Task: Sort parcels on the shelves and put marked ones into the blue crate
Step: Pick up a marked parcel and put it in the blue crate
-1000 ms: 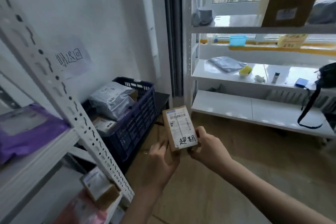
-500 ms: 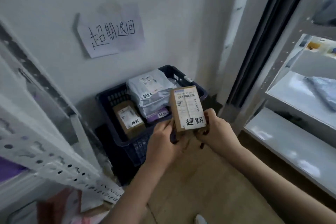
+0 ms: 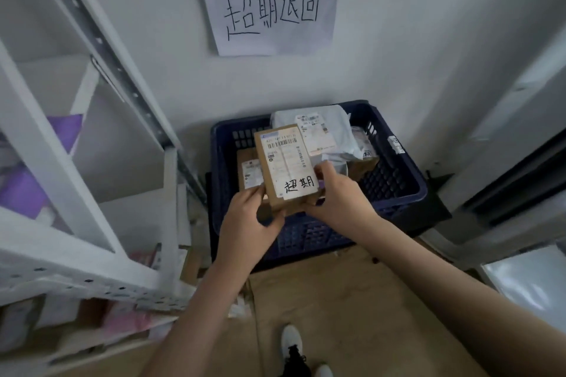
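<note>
Crate's left half: we see a brown box (image 3: 249, 170) lying low in the blue crate (image 3: 395, 190), with open room above it.
Crate's right half: a grey mailer bag (image 3: 332, 128) is heaped to the rim.
Left flank: the shelf frame (image 3: 101, 40) stands near the crate.

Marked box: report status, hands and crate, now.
Left hand and right hand both grip the marked box. Box held above the blue crate, not yet in. Parcels already inside; drop spot partly taken.

two hands (image 3: 245, 220), one blue crate (image 3: 395, 193); one wall sign (image 3: 271, 9)
</note>
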